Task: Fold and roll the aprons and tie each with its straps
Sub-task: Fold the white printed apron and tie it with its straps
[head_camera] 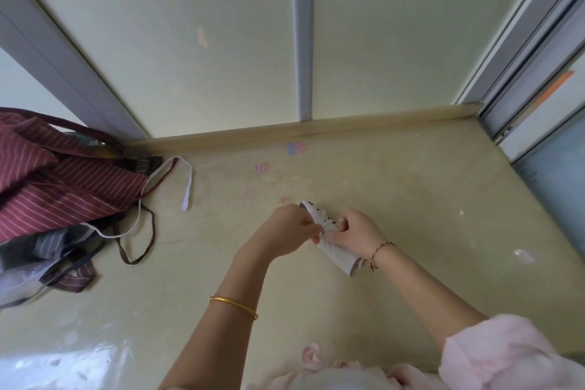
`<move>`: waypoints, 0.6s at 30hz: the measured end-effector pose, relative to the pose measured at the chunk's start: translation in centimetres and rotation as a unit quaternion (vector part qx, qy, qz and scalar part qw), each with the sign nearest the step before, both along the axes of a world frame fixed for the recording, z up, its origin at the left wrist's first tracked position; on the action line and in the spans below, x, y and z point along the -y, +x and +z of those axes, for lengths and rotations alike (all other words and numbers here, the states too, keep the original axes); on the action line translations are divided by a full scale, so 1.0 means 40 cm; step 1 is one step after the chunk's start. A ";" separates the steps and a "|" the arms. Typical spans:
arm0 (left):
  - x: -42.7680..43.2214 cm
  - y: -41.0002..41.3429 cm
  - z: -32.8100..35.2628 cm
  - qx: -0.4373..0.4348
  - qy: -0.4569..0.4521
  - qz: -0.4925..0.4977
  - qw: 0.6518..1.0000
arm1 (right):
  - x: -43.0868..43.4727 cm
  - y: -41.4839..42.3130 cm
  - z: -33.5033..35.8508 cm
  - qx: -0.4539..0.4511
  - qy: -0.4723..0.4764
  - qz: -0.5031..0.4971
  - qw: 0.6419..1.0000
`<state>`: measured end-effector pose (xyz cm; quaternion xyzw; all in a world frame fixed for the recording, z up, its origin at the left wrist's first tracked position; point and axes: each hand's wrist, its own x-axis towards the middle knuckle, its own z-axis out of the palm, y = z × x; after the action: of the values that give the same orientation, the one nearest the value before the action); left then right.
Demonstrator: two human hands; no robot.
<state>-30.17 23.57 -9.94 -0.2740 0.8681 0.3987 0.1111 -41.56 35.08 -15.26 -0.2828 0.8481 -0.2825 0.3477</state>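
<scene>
Nearly centred on the pale yellow desk (411, 184), a small grey-white rolled apron (340, 255) lies slanted, one end pointing away and the other toward the person's right wrist. The left hand (289, 231) and the right hand (357, 231) meet close together over its middle, each with fingers curled and pinching the straps (327, 225) cinched around the roll; the knot itself is too small to make out, though it looks pulled snug. At the desk's left edge sits a heap of loose aprons, a maroon striped apron (63, 187) on top of a grey striped apron (47, 247), with a white strap (187, 187) and a dark strap loop (139, 250) trailing onto the desk.
</scene>
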 end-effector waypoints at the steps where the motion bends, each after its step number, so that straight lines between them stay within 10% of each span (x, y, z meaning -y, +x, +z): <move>1: -0.007 -0.005 -0.010 -0.035 0.020 0.018 0.999 | -0.001 0.012 -0.004 -0.002 0.002 0.020 1.000; 9: -0.066 -0.015 -0.127 -0.099 0.300 0.192 0.929 | -0.032 -0.006 0.018 0.025 0.045 0.136 0.989; 18: -0.089 -0.037 -0.176 -0.074 0.112 0.120 0.984 | -0.026 -0.026 0.053 0.053 -0.084 0.078 0.992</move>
<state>-31.64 27.12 -16.99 -0.3320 0.7847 0.5227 0.0282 -42.60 36.10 -13.12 -0.3609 0.7772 -0.3393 0.3880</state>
